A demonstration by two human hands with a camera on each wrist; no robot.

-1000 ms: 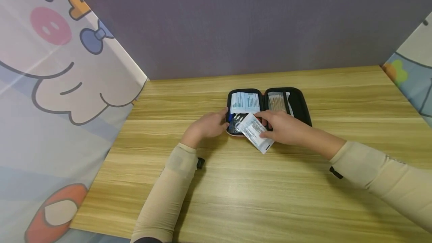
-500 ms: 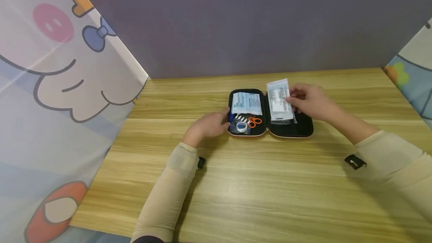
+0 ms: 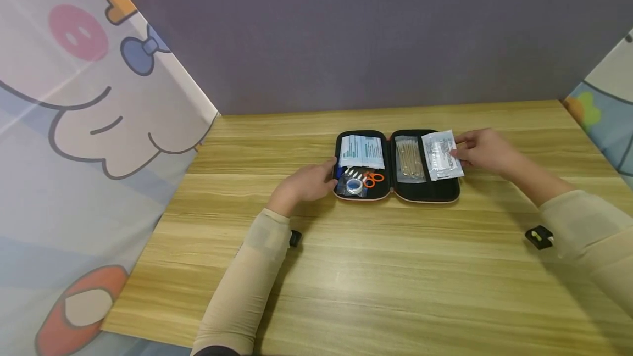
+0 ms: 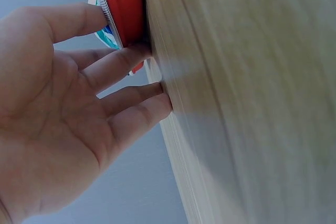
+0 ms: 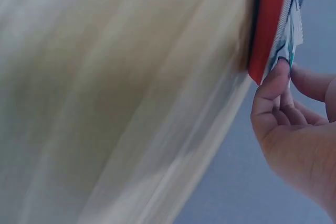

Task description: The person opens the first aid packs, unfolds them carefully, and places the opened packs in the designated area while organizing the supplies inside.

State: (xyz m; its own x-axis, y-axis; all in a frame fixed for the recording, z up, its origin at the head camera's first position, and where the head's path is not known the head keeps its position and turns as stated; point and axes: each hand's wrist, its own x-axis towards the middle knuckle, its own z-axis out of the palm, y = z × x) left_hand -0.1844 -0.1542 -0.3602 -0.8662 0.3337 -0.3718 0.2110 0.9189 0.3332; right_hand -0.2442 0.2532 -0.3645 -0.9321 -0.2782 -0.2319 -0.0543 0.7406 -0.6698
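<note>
A zip-up first-aid case lies unfolded on the table, with a red outer shell showing in the left wrist view. My left hand touches its left edge, fingers fairly straight and the thumb at the zipper rim. With thumb and fingertips my right hand pinches a flat white printed packet over the case's right half. There, a clear bag of cotton swabs sits beside a dark strap. Blue-and-white packets, orange-handled scissors and a roll of tape fill the left half.
The wood-grain table reaches back to a grey panel. A cartoon-printed wall sheet borders the left side, and another stands at the far right. Both forearms wear beige sleeves.
My right hand has carried the white packet from over the left half rightward, past the swabs, to the case's right side. Scissors, tape and swabs are now uncovered. The left hand stays put.
</note>
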